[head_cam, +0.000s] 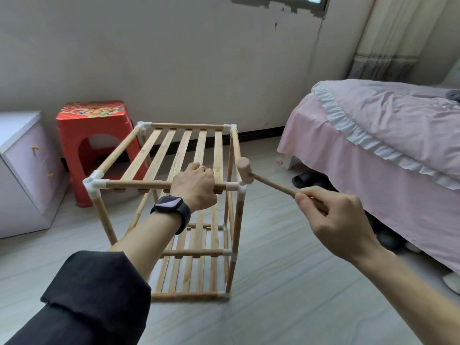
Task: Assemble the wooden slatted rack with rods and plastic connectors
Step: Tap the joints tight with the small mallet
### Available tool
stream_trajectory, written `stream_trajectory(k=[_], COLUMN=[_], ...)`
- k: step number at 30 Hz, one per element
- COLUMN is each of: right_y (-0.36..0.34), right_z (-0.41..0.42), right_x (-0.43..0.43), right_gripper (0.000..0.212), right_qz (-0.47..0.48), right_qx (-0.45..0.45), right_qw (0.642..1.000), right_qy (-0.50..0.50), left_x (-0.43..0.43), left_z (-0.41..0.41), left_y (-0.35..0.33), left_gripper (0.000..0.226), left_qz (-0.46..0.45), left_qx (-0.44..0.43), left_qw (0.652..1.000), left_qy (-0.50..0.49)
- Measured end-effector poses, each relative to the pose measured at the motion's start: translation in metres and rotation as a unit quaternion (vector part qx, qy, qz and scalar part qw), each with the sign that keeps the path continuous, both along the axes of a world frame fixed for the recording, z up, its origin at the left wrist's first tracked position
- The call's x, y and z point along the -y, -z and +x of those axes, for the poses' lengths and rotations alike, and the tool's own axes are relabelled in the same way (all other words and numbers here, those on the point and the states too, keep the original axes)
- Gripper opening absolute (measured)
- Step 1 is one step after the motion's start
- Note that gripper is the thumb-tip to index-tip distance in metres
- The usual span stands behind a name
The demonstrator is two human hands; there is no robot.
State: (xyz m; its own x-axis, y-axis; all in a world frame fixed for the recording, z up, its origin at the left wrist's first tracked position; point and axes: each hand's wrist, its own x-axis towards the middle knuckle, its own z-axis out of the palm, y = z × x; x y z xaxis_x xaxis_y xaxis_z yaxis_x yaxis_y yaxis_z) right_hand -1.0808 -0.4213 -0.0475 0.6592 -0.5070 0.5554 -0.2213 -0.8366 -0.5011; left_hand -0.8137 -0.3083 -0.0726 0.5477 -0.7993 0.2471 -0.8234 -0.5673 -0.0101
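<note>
The wooden rack [174, 155] is standing upright on the floor at the centre of the view. The left hand [196, 188] is gripping its top front rod [139, 185], fingers curled round it. The right hand [331, 215], at four o'clock from the rack, is pinching the handle end of a small wooden mallet [246, 173]. The mallet's head is sitting just above the near right corner connector [237, 187], possibly touching it. A red stool [94, 145] is standing at ten o'clock and a bed [373, 135] is lying at two o'clock.
</note>
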Motion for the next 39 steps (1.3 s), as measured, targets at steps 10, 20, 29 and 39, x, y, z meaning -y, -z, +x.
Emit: stream_trajectory(k=[10, 20, 29, 39], right_y=[0.01, 0.14, 0.25, 0.264], right_z=[0.006, 0.02, 0.026, 0.029], right_x=[-0.002, -0.01, -0.055, -0.055], right_gripper=[0.024, 0.037, 0.034, 0.036], right_qz=[0.032, 0.469, 0.624, 0.629], right_qx=[-0.025, 0.0, 0.02, -0.013], right_qw=[0.999, 0.876, 0.752, 0.764], right_qy=[0.036, 0.113, 0.21, 0.142], left_x=[-0.001, -0.002, 0.053, 0.072], left_z=[-0.001, 0.002, -0.049, -0.068], left_y=[-0.003, -0.004, 0.016, 0.02], left_gripper=[0.018, 0.094, 0.041, 0.03], left_qz=[0.019, 0.036, -0.047, -0.069], left_qx=[0.005, -0.067, 0.031, 0.046], left_qw=[1.0, 0.996, 0.995, 0.992], left_qy=[-0.009, 0.048, 0.083, 0.09])
